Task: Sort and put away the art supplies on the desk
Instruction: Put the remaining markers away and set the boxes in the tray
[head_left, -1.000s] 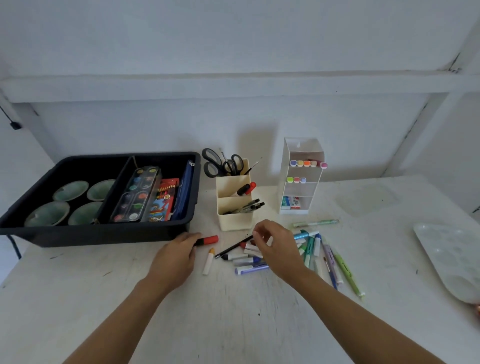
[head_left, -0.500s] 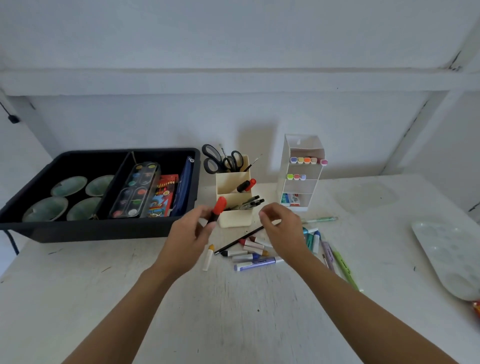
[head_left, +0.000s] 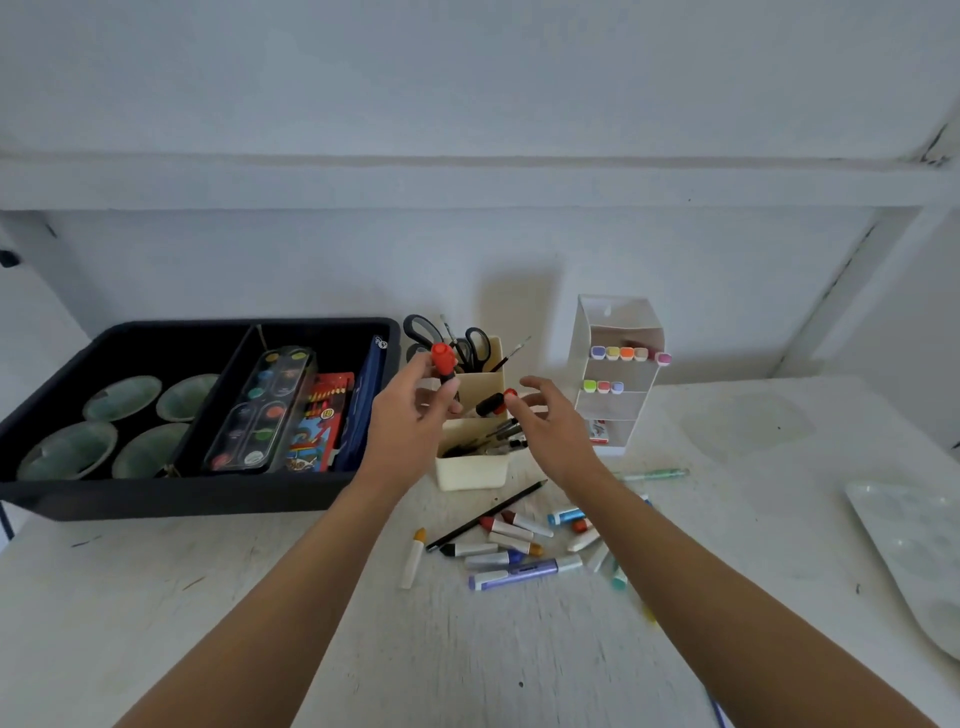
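My left hand (head_left: 413, 415) grips a black marker with a red cap (head_left: 443, 360), held upright just in front of the cream stepped pen holder (head_left: 471, 470). My right hand (head_left: 555, 426) hovers beside the holder with fingers spread and nothing in it, close to another red-capped marker (head_left: 496, 402) standing in the holder. Scissors (head_left: 441, 340) and pens fill the holder. A pile of loose markers (head_left: 519, 551) and a black pencil (head_left: 485, 514) lies on the desk below my hands.
A black tray (head_left: 171, 496) at left holds green bowls, a watercolour set (head_left: 260, 410) and a crayon box. A clear tiered marker rack (head_left: 618, 371) stands right of the holder. A white palette (head_left: 914, 551) lies at the right edge.
My left hand picked the red-capped marker off the desk and raised it to the pen holder. My right hand left the marker pile and rose beside the holder.
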